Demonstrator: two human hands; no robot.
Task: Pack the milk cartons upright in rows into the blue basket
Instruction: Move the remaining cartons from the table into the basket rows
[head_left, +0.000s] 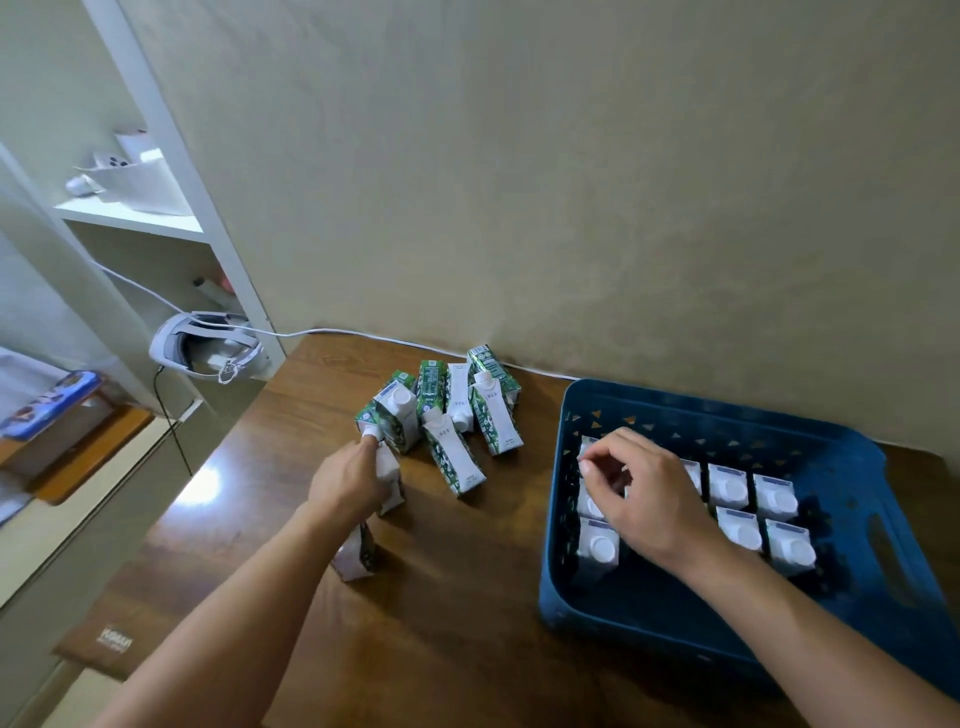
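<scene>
The blue basket (878, 499) sits on the right of the wooden table (467, 597). Several milk cartons (730, 486) stand upright in rows inside it, white caps up. My right hand (649, 499) hovers over the basket's left column, its fingers curled down onto the top of a carton (592, 505) that it mostly hides. A pile of green-and-white loose cartons (457, 415) lies at the table's back. My left hand (345, 480) grips one lying carton (392, 480) at the pile's near-left edge. Another carton (356, 558) lies partly under my left forearm.
A white headset (202, 348) rests at the table's back-left corner, and its white cable (363, 336) runs along the wall. White shelves (135, 213) stand to the left. The table's left edge drops off near a brown mat (98, 644).
</scene>
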